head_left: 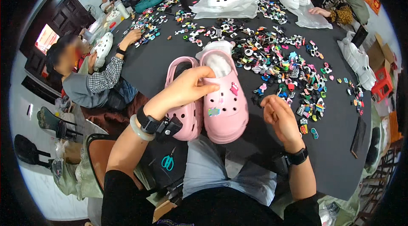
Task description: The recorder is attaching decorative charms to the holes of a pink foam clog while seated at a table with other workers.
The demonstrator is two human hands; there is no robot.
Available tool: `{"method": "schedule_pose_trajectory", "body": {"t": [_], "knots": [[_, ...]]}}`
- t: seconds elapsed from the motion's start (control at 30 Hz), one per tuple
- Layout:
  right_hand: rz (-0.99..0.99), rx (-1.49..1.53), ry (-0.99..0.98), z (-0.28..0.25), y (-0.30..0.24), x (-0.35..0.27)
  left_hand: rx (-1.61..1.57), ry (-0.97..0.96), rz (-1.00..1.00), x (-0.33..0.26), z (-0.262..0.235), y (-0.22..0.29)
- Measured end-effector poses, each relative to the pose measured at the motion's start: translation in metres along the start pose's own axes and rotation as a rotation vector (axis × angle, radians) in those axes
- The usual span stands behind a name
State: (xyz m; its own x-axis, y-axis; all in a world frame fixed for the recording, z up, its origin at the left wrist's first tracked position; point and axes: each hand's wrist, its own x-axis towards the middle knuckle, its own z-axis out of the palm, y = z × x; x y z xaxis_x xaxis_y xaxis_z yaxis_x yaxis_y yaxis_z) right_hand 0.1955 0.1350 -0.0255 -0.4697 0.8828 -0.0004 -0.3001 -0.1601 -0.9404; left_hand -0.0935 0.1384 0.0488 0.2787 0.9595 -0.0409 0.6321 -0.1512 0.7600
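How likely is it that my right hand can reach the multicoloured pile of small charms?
Probably yes: your right hand is beside the multicoloured pile of small charms on the black tabletop, with nothing visible between, though I can't tell if it's empty.

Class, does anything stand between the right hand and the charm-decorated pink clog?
Nothing visible does. Dark tabletop shows between the right hand and the pink clog; loose charms lie just beyond that hand.

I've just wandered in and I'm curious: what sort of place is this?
Probably a small shoe-decorating workshop: tiny multicoloured plastic-looking charms lie heaped on a large matte-black table, a pink perforated clog bears similar charms, and two co-workers hold white perforated clogs.
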Motion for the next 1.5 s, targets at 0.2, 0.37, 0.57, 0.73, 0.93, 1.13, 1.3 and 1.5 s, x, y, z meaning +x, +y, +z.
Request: {"method": "schedule_pose_trajectory", "body": {"t": [0.2,0.37,0.57,0.73,0.93,1.13,1.3,1.5], "knots": [[0.086,-0.113,-0.113,0.006,0.0,-0.002,0.258,0.151,0.258,-0.011,-0.007,0.004],[-0.069,-0.639,-0.156,0.01,0.004,-0.006,0.19,0.312,0.003,-0.036,-0.057,-0.005],[-0.095,-0.819,-0.303,0.017,0.006,-0.007,0.219,0.068,0.089,-0.055,-0.055,-0.051],[-0.152,-0.901,-0.266,0.022,0.015,-0.001,0.182,0.173,0.162,-0.062,-0.048,-0.059],[-0.16,-1.001,-0.274,0.028,0.03,0.019,-0.051,0.227,-0.213,-0.1,-0.042,-0.047],[-0.325,-0.945,-0.388,0.05,0.047,0.061,0.067,0.267,-0.132,-0.133,-0.045,-0.051],[-0.219,-0.995,-0.416,0.078,0.053,0.08,0.048,0.371,-0.146,-0.163,-0.033,-0.045],[-0.139,-1.195,-0.323,0.109,0.049,0.078,-0.09,0.567,-0.115,-0.185,-0.012,-0.009]]}}
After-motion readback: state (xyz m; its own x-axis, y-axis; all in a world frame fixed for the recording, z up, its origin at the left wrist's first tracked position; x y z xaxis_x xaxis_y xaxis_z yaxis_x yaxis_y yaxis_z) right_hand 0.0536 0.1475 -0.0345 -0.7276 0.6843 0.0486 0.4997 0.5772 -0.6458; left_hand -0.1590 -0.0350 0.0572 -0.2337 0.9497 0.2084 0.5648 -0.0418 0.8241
